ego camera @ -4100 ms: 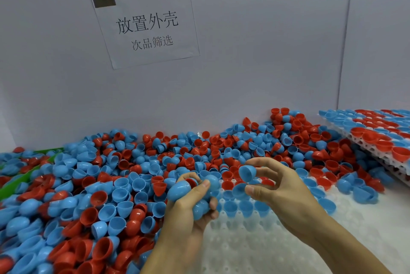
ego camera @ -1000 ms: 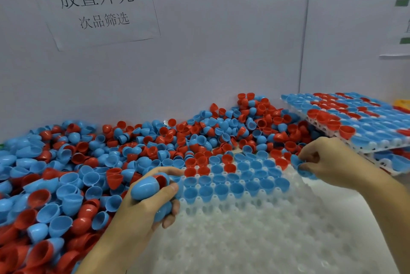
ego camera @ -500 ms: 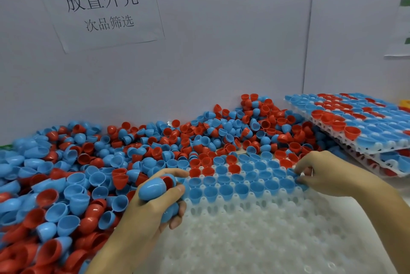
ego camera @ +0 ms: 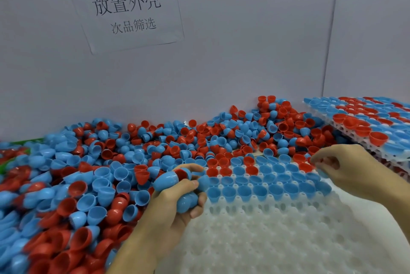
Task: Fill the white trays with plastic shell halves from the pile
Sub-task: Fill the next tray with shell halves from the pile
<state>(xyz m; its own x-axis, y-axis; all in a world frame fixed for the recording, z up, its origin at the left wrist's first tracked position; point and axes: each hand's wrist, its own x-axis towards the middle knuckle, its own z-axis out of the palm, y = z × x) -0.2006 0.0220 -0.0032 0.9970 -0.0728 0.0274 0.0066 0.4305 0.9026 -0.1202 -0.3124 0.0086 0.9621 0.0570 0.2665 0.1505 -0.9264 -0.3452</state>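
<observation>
The left hand (ego camera: 175, 205) has its grip curled tight around a bunch of blue shell halves (ego camera: 165, 180), and a red one peeks out at the top of the bunch. This hand sits at the left edge of the white tray (ego camera: 266, 240), right beside the big pile (ego camera: 99, 163) of red and blue shell halves.

The right hand (ego camera: 346, 171) is over the far right corner of the same tray. Its fingers are curled in, with the tips close together. A bit of blue shows under the hand, but I cannot tell if the grip is holding a shell or not.

The white tray lies in front of the person. Its far rows are filled with shell halves, open side up. Most of them are blue and some at the back are red. The near rows are bare white cups.

The pile covers the table to the left and goes along the back of the tray up to the grey wall (ego camera: 244, 52). On the right, a stack of filled trays (ego camera: 366, 123) sits tilted, full of red and blue shells. A white paper sign (ego camera: 126, 7) with dark writing is stuck on the wall above the pile. A strip of green (ego camera: 33, 140) shows at the far left edge behind the shells.
</observation>
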